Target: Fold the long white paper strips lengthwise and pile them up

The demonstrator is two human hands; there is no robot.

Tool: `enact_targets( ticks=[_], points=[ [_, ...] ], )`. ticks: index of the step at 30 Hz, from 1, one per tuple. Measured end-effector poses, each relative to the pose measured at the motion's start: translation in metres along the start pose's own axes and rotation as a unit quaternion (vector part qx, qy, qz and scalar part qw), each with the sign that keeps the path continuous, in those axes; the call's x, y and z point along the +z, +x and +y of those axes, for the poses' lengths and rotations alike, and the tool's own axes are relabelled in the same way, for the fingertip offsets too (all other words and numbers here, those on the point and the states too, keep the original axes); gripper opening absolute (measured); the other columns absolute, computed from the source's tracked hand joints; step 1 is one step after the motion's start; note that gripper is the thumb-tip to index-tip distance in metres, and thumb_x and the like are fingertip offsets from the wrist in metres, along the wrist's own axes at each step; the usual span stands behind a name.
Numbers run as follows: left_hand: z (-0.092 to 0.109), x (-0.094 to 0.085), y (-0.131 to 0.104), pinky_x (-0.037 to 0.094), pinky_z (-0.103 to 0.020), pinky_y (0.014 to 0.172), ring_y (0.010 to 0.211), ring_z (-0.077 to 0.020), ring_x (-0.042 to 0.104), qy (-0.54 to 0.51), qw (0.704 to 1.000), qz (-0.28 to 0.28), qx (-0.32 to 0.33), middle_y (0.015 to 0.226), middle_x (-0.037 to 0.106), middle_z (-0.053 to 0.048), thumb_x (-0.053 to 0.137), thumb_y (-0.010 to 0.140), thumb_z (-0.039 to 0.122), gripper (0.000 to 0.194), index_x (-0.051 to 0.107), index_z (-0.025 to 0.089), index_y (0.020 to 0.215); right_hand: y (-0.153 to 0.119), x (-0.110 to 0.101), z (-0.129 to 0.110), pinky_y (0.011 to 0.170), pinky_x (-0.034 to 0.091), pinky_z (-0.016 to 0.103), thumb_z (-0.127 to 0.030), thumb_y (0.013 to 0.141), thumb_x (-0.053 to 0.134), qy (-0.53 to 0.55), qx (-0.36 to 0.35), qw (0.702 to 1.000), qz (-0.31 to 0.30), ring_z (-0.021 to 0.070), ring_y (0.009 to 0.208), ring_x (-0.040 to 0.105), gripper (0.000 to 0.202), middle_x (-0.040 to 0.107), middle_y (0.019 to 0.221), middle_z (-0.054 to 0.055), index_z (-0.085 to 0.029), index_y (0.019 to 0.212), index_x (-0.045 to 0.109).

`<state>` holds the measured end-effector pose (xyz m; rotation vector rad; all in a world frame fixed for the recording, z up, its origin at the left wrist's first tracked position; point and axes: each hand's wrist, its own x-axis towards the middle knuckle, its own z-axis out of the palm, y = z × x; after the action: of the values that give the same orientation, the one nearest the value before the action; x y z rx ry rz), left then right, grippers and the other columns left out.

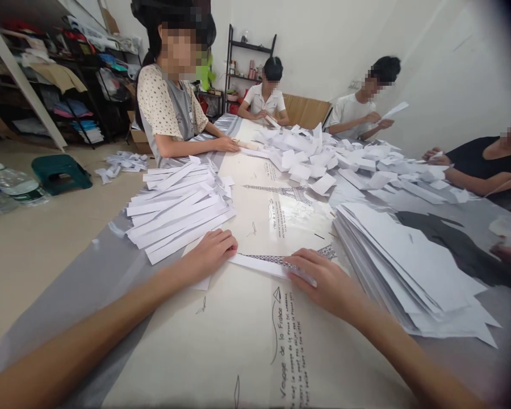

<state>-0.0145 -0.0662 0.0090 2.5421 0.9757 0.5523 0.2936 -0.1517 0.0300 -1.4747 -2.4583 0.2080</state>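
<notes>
- Folded paper strip (259, 266): lay crosswise at the near middle of the bench (80, 284), on a cream printed cover (221, 341), its long edge beside a printed tower.
- Left hand (215, 253): rested with bent fingers at the strip's left end; whether it pinched the paper could not be told. A white paper corner (202, 284) showed beneath it.
- Right hand (319, 278): held the strip's right end between thumb and fingers.
- Left of the strip, slightly farther: a layered pile of narrow strips (183, 204).
- Right of the strip: a tall, fanned stack of white sheets (404, 272), near a dark patch (443, 233) on the bench.
- Far middle to far right: a loose heap of folded papers (306, 153).
- Far left side: a person in a dotted-sleeve top (166, 113), hands at the bench.
- Far end: a person in a white shirt (264, 99), handling paper.
- Far right: a person in a white T-shirt (353, 113), holding up a paper; nearer, at the right edge, a person in a dark top (485, 165).
- Floor, left: scattered papers (121, 165), a green stool (62, 170) and a clear bottle (19, 184).
</notes>
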Motion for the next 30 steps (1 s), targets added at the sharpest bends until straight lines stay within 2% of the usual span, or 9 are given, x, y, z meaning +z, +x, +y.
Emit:
enact_targets(
  ticks=[3, 6, 10, 13, 16, 18, 21, 25, 30],
  points=[
    [-0.001, 0.001, 0.0, 0.043, -0.036, 0.088, 0.085, -0.0191, 0.051, 0.0, 1.0, 0.006, 0.004, 0.09, 0.057, -0.002, 0.035, 0.106, 0.023, 0.027, 0.05, 0.021, 0.084, 0.0, 0.001, 0.007, 0.069, 0.055, 0.037, -0.034, 0.102, 0.051, 0.056, 0.053, 0.997, -0.024, 0.0212, 0.084, 0.065, 0.018, 0.066, 0.106, 0.007, -0.026, 0.107, 0.066],
    [-0.006, 0.006, -0.001, 0.044, -0.036, 0.089, 0.085, -0.0188, 0.051, 0.034, 0.999, 0.011, 0.018, 0.091, 0.057, -0.002, 0.035, 0.106, 0.021, 0.025, 0.05, 0.021, 0.086, -0.006, 0.011, 0.012, 0.068, 0.051, 0.035, -0.033, 0.105, 0.042, 0.096, 0.085, 0.992, -0.013, 0.0194, 0.077, 0.061, 0.022, 0.063, 0.097, 0.006, -0.025, 0.095, 0.06],
    [-0.007, 0.01, -0.003, 0.044, -0.04, 0.097, 0.093, -0.0211, 0.055, 0.183, 0.979, 0.043, 0.076, 0.097, 0.06, -0.006, 0.036, 0.104, 0.009, 0.024, 0.055, 0.018, 0.092, -0.008, 0.023, 0.01, 0.076, 0.05, 0.037, -0.032, 0.107, 0.037, 0.105, 0.091, 0.99, 0.001, 0.0203, 0.083, 0.058, 0.021, 0.06, 0.096, 0.005, -0.025, 0.095, 0.053],
    [0.007, 0.009, -0.007, 0.039, -0.045, 0.107, 0.105, -0.0237, 0.058, 0.291, 0.942, 0.038, 0.16, 0.108, 0.063, -0.01, 0.037, 0.098, -0.003, 0.03, 0.059, 0.014, 0.107, -0.007, 0.024, 0.007, 0.079, 0.05, 0.038, -0.032, 0.108, 0.035, 0.106, 0.101, 0.989, -0.006, 0.0204, 0.085, 0.059, 0.021, 0.059, 0.097, 0.005, -0.025, 0.097, 0.052],
    [0.031, 0.009, -0.014, 0.047, -0.038, 0.097, 0.104, -0.0237, 0.061, 0.313, 0.924, -0.003, 0.22, 0.111, 0.066, -0.011, 0.04, 0.099, 0.0, 0.03, 0.058, 0.011, 0.119, -0.007, 0.023, 0.006, 0.08, 0.05, 0.037, -0.033, 0.108, 0.034, 0.102, 0.114, 0.988, -0.012, 0.0211, 0.087, 0.06, 0.022, 0.059, 0.098, 0.004, -0.026, 0.097, 0.053],
    [0.046, 0.011, -0.019, 0.05, -0.037, 0.091, 0.104, -0.0254, 0.062, 0.329, 0.919, -0.023, 0.213, 0.118, 0.065, -0.014, 0.039, 0.098, -0.001, 0.035, 0.055, 0.008, 0.128, -0.008, 0.021, 0.006, 0.08, 0.051, 0.038, -0.034, 0.108, 0.033, 0.101, 0.116, 0.988, -0.022, 0.0214, 0.087, 0.06, 0.024, 0.06, 0.099, 0.005, -0.026, 0.097, 0.053],
    [0.057, 0.016, -0.022, 0.051, -0.041, 0.091, 0.109, -0.0294, 0.062, 0.33, 0.925, -0.023, 0.186, 0.124, 0.063, -0.018, 0.039, 0.1, 0.004, 0.036, 0.051, 0.008, 0.134, -0.009, 0.017, 0.008, 0.082, 0.051, 0.039, -0.036, 0.109, 0.03, 0.107, 0.111, 0.987, -0.053, 0.0213, 0.087, 0.06, 0.027, 0.06, 0.1, 0.005, -0.026, 0.098, 0.053],
    [0.056, 0.021, -0.02, 0.05, -0.045, 0.095, 0.114, -0.0317, 0.058, 0.28, 0.946, -0.015, 0.16, 0.12, 0.062, -0.016, 0.042, 0.107, 0.023, 0.03, 0.054, 0.011, 0.131, -0.007, 0.011, 0.012, 0.085, 0.051, 0.04, -0.038, 0.11, 0.027, 0.115, 0.101, 0.984, -0.089, 0.0214, 0.092, 0.062, 0.029, 0.061, 0.106, 0.005, -0.028, 0.107, 0.054],
    [0.05, 0.023, -0.017, 0.046, -0.056, 0.102, 0.112, -0.0322, 0.057, 0.217, 0.966, -0.014, 0.137, 0.12, 0.061, -0.014, 0.047, 0.106, 0.028, 0.028, 0.055, 0.017, 0.13, 0.004, 0.002, 0.012, 0.079, 0.049, 0.039, -0.038, 0.109, 0.028, 0.087, 0.067, 0.988, -0.106, 0.0216, 0.089, 0.062, 0.029, 0.064, 0.108, 0.006, -0.027, 0.109, 0.055]
  ],
)
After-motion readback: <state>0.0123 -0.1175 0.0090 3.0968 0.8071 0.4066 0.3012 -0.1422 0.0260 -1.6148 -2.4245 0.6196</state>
